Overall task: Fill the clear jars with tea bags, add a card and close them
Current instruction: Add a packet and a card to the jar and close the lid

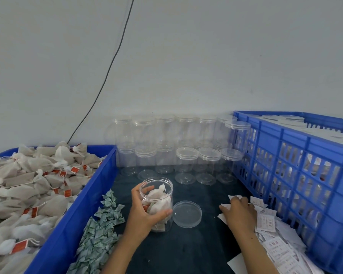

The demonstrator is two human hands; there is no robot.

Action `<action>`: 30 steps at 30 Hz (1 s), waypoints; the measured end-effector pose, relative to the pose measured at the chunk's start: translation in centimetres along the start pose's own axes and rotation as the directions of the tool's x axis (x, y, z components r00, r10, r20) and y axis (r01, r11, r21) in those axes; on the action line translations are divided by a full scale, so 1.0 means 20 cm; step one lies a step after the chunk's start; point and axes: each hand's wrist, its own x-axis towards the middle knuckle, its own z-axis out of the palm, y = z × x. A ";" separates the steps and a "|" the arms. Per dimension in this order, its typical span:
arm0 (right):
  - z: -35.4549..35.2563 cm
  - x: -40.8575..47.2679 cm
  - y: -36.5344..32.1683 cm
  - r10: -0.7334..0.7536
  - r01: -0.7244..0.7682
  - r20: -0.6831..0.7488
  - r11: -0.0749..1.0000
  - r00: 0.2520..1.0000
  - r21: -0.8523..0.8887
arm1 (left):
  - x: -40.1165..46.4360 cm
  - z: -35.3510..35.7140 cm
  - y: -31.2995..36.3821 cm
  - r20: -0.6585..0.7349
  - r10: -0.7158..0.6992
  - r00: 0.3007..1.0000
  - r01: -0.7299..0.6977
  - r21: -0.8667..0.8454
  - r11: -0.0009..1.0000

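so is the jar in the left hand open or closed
Open: the jar in the left hand has a bare mouth, and its lid lies beside it.

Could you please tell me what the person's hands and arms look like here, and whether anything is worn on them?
Both are bare: the left hand and right hand wear no gloves, rings or watch that I can see, and both forearms show no sleeves up to the frame's lower edge. The nails look short and unpainted. No markings are visible.

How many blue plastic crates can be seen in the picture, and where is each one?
2. One solid-walled blue plastic crate stands at the left, heaped with tea bags. One slotted blue plastic crate stands at the right, holding closed jars. Others may lie outside the view.
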 end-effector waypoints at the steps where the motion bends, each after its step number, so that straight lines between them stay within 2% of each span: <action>1: 0.00 0.00 0.00 -0.002 0.002 -0.006 1.000 1.000 0.005 | 0.00 0.00 0.00 -0.001 -0.002 1.000 0.002 -0.006 1.000; 10: 0.01 0.02 0.01 -0.024 0.024 0.001 0.999 1.000 0.049 | 0.01 0.00 -0.03 -0.005 0.018 1.000 -0.018 -0.014 1.000; 16: 0.02 0.02 0.00 -0.034 0.041 0.075 0.995 0.997 -0.088 | 0.01 0.00 -0.04 -0.016 0.028 0.999 -0.028 -0.004 1.000; 21: 0.03 0.02 -0.01 -0.024 0.034 0.078 0.992 0.997 -0.124 | 0.01 0.01 -0.04 -0.017 0.032 0.999 -0.032 -0.001 0.999; 27: 0.03 0.02 -0.01 -0.034 0.039 0.055 0.995 0.998 -0.092 | 0.00 0.00 -0.04 -0.014 0.034 0.999 -0.034 0.005 0.999; 30: 0.03 0.01 -0.02 -0.046 0.045 -0.040 0.999 0.998 -0.012 | 0.00 0.00 -0.04 -0.015 0.031 0.999 -0.031 0.010 0.999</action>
